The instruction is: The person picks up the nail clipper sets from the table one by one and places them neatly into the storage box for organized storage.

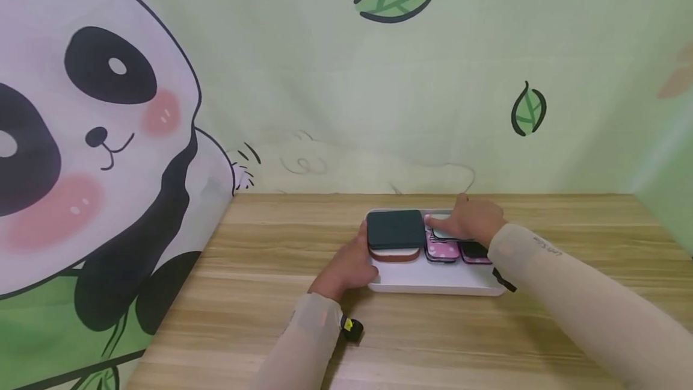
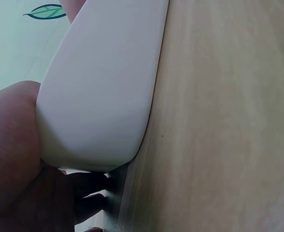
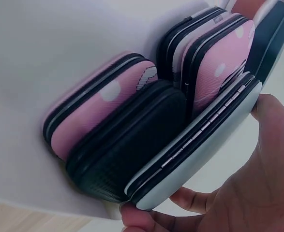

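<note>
At the left side of a white tray (image 1: 438, 281), my left hand (image 1: 346, 263) grips its wall, with the thumb at the near corner. In the left wrist view the tray wall (image 2: 98, 92) fills the space beside that hand. My right hand (image 1: 473, 221) pinches a pale green hinged compact case (image 3: 200, 145) by its edges. This case leans over a black case (image 3: 127, 140) in the tray's right part. Beside it lie pink cases with white dots (image 1: 443, 250), stacked. A dark green case (image 1: 395, 229) tops the stack at the tray's left.
Below the dark green case, white and brown edges (image 1: 394, 256) show. The tray stands on a wood-grain table (image 1: 281, 239), near a pale green backdrop (image 1: 325, 77) with a panda print. Black wrist straps (image 1: 353, 328) hang by the sleeves.
</note>
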Available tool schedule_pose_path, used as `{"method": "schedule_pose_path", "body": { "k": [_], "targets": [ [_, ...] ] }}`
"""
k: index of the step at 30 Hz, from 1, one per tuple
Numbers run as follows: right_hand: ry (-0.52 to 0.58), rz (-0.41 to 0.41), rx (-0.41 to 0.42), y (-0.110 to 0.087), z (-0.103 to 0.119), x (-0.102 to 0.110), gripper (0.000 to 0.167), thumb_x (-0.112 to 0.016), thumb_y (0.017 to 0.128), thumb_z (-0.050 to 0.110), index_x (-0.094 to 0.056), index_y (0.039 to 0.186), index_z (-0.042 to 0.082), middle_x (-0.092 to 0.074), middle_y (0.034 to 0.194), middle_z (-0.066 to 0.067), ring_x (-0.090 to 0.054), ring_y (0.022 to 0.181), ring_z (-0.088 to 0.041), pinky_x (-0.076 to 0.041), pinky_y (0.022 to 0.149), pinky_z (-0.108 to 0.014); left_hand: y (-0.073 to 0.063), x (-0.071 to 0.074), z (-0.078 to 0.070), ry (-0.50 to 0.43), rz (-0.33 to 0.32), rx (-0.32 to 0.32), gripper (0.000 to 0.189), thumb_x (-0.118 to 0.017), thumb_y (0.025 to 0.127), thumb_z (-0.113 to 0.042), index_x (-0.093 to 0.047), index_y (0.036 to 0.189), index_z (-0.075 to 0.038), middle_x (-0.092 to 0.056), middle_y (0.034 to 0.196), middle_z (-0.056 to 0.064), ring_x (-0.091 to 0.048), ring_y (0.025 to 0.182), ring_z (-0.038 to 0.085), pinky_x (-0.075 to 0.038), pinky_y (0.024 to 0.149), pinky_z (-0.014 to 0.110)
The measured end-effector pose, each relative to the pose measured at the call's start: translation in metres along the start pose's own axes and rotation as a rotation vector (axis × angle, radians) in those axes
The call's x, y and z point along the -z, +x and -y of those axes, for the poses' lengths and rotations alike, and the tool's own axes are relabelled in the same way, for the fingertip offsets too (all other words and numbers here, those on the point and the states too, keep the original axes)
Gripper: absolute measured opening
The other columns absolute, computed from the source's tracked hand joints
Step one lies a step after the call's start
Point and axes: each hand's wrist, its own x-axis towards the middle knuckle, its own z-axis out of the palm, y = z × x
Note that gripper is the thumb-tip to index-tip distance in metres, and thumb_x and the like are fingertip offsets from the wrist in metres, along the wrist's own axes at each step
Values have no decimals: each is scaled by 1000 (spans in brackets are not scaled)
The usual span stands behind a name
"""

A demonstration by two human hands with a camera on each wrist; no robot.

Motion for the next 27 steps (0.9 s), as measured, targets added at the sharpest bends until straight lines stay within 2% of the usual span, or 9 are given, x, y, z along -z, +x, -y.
{"method": "schedule_pose_path", "body": {
  "k": [5,14,23,27],
  "targets": [
    [5,-13,-2,-2,0,-2,120,-38,81,88,-30,149,-10,-60,117,-35,-60,86,-36,-48,64,-38,2,-2,1,-2,-7,-12,105,-64,79,-12,0,162,-8,-32,162,13,-51,128,28,-32,117,45],
    [16,-62,-2,-6,3,-5,116,-35,84,87,-29,150,-8,-61,119,-35,-61,84,-34,-49,67,-39,3,-1,2,-6,-2,-5,104,-62,79,-11,2,161,-5,-40,157,17,-54,118,30,-42,106,44],
    [11,-60,19,-10,-1,-4,113,-32,87,84,-27,151,-9,-61,119,-36,-62,82,-34,-51,65,-39,11,-7,10,-32,10,-23,109,-65,77,-16,4,161,-7,-37,159,17,-53,120,29,-40,110,45],
    [32,-56,38,-10,-9,-3,109,-31,90,81,-28,151,-9,-58,125,-36,-63,92,-37,-54,75,-45,16,-9,14,-51,24,-27,111,-66,77,-18,6,161,-9,-34,161,15,-52,121,28,-39,111,44]
  ]
}}
